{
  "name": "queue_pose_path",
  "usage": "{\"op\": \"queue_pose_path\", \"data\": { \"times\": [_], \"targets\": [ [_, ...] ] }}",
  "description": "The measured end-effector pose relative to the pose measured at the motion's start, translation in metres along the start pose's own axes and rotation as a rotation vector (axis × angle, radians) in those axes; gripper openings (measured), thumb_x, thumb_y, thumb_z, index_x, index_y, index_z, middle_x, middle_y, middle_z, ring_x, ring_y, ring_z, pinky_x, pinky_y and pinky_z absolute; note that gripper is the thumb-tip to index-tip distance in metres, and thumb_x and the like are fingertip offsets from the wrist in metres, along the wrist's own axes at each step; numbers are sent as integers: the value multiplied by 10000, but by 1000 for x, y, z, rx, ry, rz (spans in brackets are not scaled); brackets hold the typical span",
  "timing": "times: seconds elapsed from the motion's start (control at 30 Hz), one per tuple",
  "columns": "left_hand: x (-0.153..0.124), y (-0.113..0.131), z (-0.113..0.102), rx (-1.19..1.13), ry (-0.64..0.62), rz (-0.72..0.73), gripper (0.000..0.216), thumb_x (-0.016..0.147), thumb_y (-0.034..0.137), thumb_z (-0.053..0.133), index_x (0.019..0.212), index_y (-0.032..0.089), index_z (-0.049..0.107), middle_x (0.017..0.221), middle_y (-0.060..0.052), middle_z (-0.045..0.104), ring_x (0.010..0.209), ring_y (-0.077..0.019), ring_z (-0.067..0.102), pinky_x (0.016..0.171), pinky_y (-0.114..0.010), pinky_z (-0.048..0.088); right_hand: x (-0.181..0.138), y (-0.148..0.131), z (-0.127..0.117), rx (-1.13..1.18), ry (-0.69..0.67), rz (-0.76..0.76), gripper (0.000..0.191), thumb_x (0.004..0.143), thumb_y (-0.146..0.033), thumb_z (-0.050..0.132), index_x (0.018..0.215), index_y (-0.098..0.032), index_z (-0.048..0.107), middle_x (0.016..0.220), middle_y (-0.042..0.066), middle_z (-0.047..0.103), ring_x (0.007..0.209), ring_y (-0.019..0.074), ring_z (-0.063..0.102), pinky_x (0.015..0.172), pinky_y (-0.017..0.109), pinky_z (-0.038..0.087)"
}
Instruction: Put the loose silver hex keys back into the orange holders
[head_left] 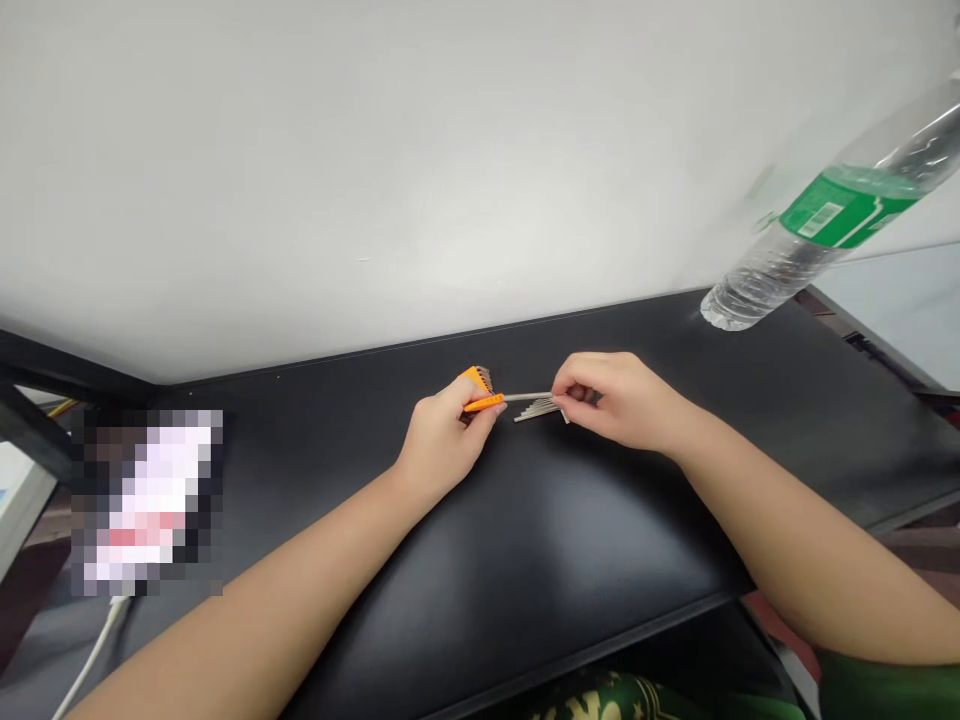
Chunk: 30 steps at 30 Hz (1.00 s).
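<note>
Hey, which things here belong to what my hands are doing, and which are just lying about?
In the job:
orange piece, in your left hand
grey rod, held by your right hand
other rods beneath, probably

Just lying about:
bottle, upright by the wall
white cable
blurred thing, too pixelated to name

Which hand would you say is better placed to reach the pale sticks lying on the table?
Probably the right hand: it pinches one end of a thin rod close beside the pale sticks. The left hand seems slightly farther off and grips an orange piece.
</note>
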<state>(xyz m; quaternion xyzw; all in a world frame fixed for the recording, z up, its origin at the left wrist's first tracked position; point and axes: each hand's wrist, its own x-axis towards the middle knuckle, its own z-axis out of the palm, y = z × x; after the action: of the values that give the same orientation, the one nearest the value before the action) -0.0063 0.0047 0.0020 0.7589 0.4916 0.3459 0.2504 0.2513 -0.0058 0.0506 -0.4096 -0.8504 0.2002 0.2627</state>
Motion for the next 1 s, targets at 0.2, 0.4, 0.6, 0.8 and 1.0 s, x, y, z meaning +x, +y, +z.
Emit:
{"op": "queue_pose_path", "data": {
  "times": [0.2, 0.4, 0.6, 0.8, 1.0],
  "targets": [
    [0, -3, 2, 35, 29, 47, 135, 905, 321, 686, 819, 220, 661, 669, 50, 634, 568, -89, 550, 566, -217, 426, 0, -1, -1, -66, -4, -66, 169, 1009, -210, 519, 899, -215, 647, 866, 52, 669, 744, 164, 601, 690, 284, 468],
    [-2, 0, 1, 97, -64, 82, 116, 914, 319, 678, 844, 229, 703, 707, 42, 701, 583, -100, 596, 583, -234, 438, -4, -4, -6, -122, 14, -114, 257, 1049, -230, 470, 1052, -221, 726, 1026, 91, 682, 832, 179, 637, 724, 305, 509],
    [-4, 0, 2, 116, -111, 89, 125, 920, 343, 684, 880, 235, 731, 721, 39, 732, 588, -109, 631, 593, -243, 455, -4, -8, -5, -59, -66, -63, 244, 1031, -229, 511, 1054, -214, 753, 1005, 84, 689, 827, 182, 645, 746, 313, 514],
    [-4, 3, 2, 116, -201, 259, 131, 961, 328, 649, 903, 232, 716, 790, 39, 751, 660, -107, 677, 649, -237, 490, 5, -12, 20, 323, -173, 276, 121, 923, -218, 668, 1021, -205, 737, 846, 14, 700, 702, 134, 633, 675, 270, 512],
    [-5, 3, 1, 238, -102, 316, 306, 915, 352, 702, 1187, 228, 637, 1022, -28, 772, 894, -188, 747, 814, -307, 570, 10, -11, 32, 769, -221, 601, 162, 833, -312, 776, 900, -176, 720, 670, -17, 647, 541, 105, 581, 479, 219, 477]
  ]
}}
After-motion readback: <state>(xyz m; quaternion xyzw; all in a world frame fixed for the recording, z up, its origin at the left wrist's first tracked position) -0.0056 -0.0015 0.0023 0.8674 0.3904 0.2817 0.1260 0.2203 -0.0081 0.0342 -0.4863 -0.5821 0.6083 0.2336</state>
